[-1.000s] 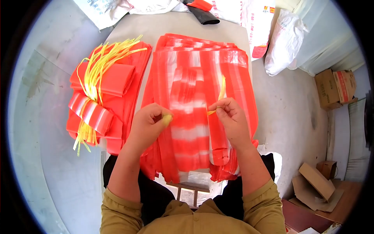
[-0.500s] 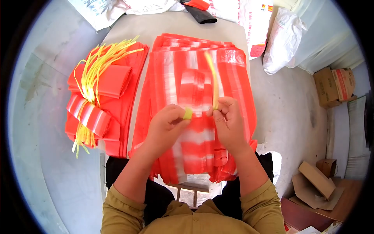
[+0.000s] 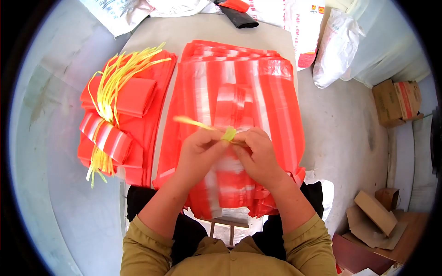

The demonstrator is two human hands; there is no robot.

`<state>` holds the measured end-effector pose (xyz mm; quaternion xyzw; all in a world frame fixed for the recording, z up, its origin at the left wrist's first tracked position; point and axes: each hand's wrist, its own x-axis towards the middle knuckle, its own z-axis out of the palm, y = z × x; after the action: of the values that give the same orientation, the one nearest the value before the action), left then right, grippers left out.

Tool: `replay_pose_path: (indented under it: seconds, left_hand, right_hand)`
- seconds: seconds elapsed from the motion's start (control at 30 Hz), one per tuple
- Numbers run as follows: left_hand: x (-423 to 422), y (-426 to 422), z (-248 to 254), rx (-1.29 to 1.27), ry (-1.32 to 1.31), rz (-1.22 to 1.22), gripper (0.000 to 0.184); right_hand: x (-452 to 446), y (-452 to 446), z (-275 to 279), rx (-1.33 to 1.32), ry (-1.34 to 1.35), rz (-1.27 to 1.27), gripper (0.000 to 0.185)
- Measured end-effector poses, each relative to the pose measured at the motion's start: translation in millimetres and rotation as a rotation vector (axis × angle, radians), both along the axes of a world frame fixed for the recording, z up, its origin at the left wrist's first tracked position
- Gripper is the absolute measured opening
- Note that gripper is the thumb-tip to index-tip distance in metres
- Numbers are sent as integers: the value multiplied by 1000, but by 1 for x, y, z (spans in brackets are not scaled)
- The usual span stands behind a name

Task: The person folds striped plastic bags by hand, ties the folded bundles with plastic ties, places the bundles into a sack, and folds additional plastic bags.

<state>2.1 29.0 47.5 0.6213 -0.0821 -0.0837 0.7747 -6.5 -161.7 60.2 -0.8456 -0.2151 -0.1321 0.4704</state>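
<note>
My left hand (image 3: 202, 152) and my right hand (image 3: 258, 149) meet over a large stack of red-and-white striped plastic bags (image 3: 276, 101). Both pinch a yellow strip (image 3: 229, 134), whose loose end points up and left past my left hand. Beneath them, a narrow folded red-and-white bundle (image 3: 234, 106) lies lengthwise on the stack. To the left, a bunch of yellow strips (image 3: 110, 87) rests on folded red bags (image 3: 133, 96), partly under a small striped roll (image 3: 105, 138).
White printed sacks (image 3: 306, 27) and a black-and-red item (image 3: 238, 16) lie at the table's (image 3: 179, 32) far edge. A white sack (image 3: 337, 48) stands right of it. Cardboard boxes (image 3: 397, 101) and opened cardboard (image 3: 373, 221) sit at the right.
My hands have come together. The yellow strip's free end, which stood upward from my right hand, now extends up-left past my left hand.
</note>
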Motion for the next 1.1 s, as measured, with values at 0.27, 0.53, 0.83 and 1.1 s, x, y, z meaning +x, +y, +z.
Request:
replay_pose_path:
  seconds: [0.27, 0.53, 0.83, 1.1]
  left_hand:
    - [-1, 0, 14, 724, -443, 79, 15]
    - [-2, -3, 16, 710, -605, 93, 15]
    - [0, -3, 14, 561, -400, 83, 10]
    - [1, 9, 18, 739, -410, 204, 8]
  right_hand:
    - [-3, 0, 1, -329, -352, -12, 23]
    - [-1, -7, 2, -295, -148, -79, 13]
    - [0, -13, 14, -112, 131, 43, 10]
    - [-2, -11, 5, -278, -135, -135, 19]
